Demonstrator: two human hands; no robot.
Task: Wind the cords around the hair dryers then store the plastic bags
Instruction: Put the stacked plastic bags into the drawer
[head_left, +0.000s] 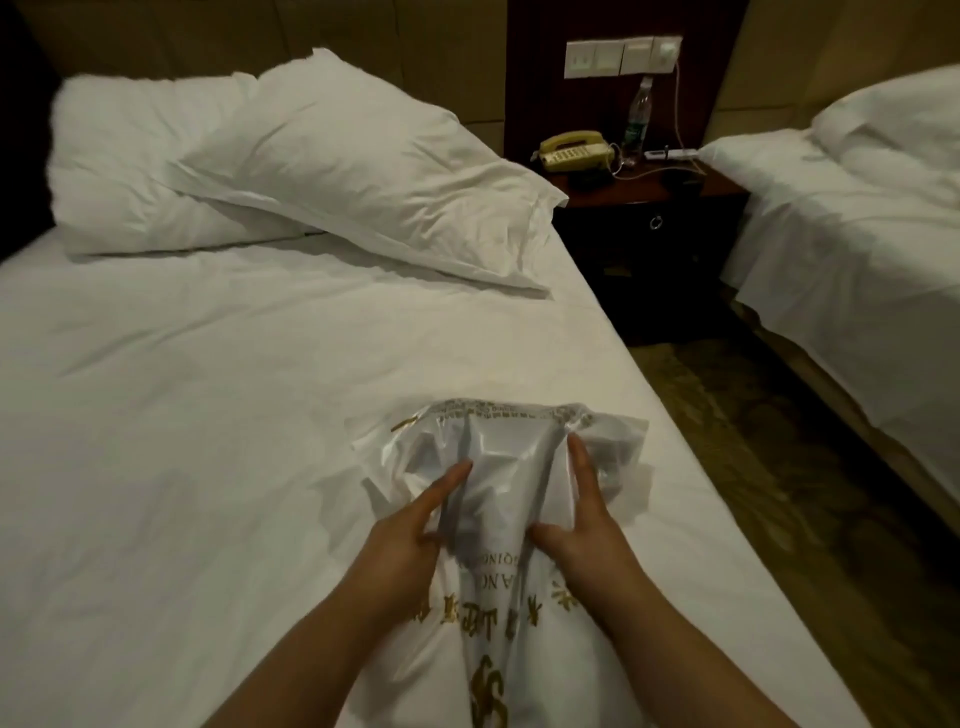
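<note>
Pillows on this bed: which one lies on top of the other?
The right-hand pillow, nearer the nightstand, is on top. It lies slanted, its left part overlapping the left pillow, which sits beneath it against the headboard.
</note>
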